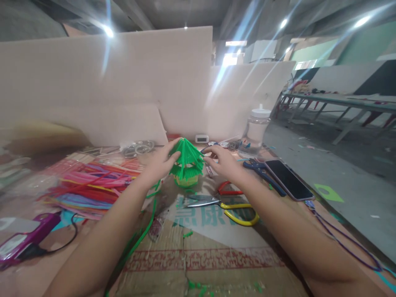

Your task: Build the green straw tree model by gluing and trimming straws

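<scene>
A small green model [185,165] with a tiered, pointed roof, apparently made of pipe cleaners, stands upright on a yellowish-green base. My left hand [163,161] grips the roof's left side, its thumb lying along the slope. At the right roof edge, my right hand [221,160] has thumb and fingertips closed on the rim. Scissors [213,203] with red and yellow handles lie open on the cardboard just in front of the model. Green pipe cleaner [150,225] trails beside my left forearm, and green scraps [187,234] dot the cardboard.
Colourful pipe cleaners [89,185] are heaped at left, behind a purple glue gun [29,239]. On the right lie dark-handled pliers [266,175], a phone [289,179] and a cable [343,235]. A clear bottle [255,132] stands farther back, before white boards [123,78].
</scene>
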A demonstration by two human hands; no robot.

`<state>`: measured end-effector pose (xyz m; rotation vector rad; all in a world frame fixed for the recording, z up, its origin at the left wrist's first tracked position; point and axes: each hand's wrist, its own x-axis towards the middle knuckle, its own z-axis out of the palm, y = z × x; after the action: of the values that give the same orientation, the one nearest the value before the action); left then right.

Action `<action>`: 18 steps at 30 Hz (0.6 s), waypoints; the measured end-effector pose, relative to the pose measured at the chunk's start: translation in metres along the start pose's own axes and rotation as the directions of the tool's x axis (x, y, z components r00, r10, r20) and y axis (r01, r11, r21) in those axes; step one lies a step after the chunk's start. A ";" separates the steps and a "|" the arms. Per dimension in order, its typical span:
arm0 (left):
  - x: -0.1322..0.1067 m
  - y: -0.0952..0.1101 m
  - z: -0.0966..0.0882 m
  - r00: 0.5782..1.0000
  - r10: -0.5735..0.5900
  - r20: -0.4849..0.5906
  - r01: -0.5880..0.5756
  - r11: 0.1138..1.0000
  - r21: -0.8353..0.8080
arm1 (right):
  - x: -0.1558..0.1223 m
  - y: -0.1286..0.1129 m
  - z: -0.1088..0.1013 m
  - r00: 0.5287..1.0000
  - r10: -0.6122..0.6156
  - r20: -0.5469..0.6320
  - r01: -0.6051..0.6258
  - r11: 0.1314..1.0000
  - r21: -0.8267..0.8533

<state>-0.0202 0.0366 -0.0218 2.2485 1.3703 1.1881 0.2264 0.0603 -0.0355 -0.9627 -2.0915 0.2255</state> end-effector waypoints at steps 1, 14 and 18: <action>0.000 0.001 0.000 1.000 0.000 0.007 0.000 1.000 -0.006 | 0.000 0.003 0.004 1.000 -0.027 0.001 0.027 0.999 0.040; -0.005 0.007 -0.011 0.988 -0.003 0.156 -0.001 1.000 0.022 | -0.008 0.002 0.019 0.994 0.019 0.106 -0.024 0.999 0.042; -0.003 0.006 -0.008 0.993 0.023 0.112 -0.028 0.999 0.041 | -0.007 0.000 0.015 0.992 0.067 0.111 -0.073 0.996 0.051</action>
<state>-0.0234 0.0295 -0.0146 2.3300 1.3409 1.0328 0.2181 0.0576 -0.0496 -1.0120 -2.1404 0.3780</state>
